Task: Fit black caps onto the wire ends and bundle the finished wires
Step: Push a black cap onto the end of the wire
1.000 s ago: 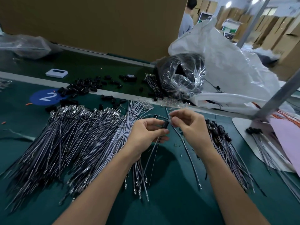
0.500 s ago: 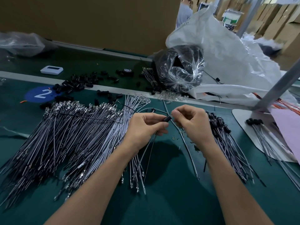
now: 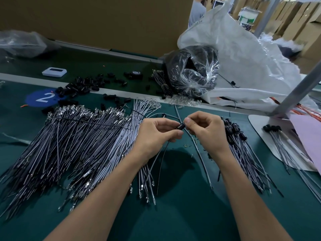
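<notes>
A small black cap (image 3: 180, 126) sits between both hands above the green mat. My left hand (image 3: 157, 134) pinches thin wires (image 3: 162, 159) that hang down from it toward me. My right hand (image 3: 205, 130) pinches the cap's right end with thumb and forefinger. A broad pile of uncapped grey wires (image 3: 69, 146) with metal terminals lies to the left. Capped wires (image 3: 243, 153) lie fanned out just right of my right hand. Loose black caps (image 3: 83, 86) are scattered at the back left.
A clear bag of black parts (image 3: 192, 72) and a large white bag (image 3: 243, 54) stand behind the hands. A white tray (image 3: 257, 122) with more capped wires (image 3: 281, 141) lies at right beside a metal post (image 3: 298, 87). A white device (image 3: 54, 71) lies far left.
The two hands have stayed together at the cap; the cap has tilted from upright to slanting between the fingertips. The camera has tipped slightly downward.
</notes>
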`<state>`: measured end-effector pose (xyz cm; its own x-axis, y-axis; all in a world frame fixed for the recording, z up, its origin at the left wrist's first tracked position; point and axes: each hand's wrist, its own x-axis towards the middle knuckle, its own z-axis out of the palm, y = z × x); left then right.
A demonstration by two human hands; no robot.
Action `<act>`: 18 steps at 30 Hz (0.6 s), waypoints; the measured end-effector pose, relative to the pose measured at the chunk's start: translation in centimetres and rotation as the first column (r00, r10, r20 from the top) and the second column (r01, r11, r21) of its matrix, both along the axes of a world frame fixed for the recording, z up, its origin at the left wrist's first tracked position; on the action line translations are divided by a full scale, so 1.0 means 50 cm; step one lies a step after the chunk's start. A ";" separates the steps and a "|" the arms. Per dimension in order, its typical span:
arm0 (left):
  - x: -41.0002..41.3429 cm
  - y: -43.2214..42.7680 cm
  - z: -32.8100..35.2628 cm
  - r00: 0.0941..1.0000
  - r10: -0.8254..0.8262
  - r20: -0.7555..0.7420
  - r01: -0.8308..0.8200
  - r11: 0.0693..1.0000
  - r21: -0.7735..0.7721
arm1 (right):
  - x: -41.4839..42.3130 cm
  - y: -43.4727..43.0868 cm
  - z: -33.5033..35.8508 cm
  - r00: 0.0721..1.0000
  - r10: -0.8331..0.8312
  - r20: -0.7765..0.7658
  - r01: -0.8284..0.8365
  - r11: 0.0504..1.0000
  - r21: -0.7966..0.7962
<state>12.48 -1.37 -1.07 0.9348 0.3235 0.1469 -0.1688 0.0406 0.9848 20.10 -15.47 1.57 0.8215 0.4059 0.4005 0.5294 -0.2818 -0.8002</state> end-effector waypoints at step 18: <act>0.004 0.001 -0.011 0.995 0.031 0.095 -0.051 0.975 0.215 | 0.004 -0.005 -0.004 0.956 0.151 -0.250 -0.124 0.985 0.118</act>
<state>12.66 -1.34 -1.63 0.9009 0.3127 0.3011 -0.2546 -0.1811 0.9499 20.30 -15.73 1.39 0.8411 0.4907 0.2274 0.3299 -0.1323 -0.9347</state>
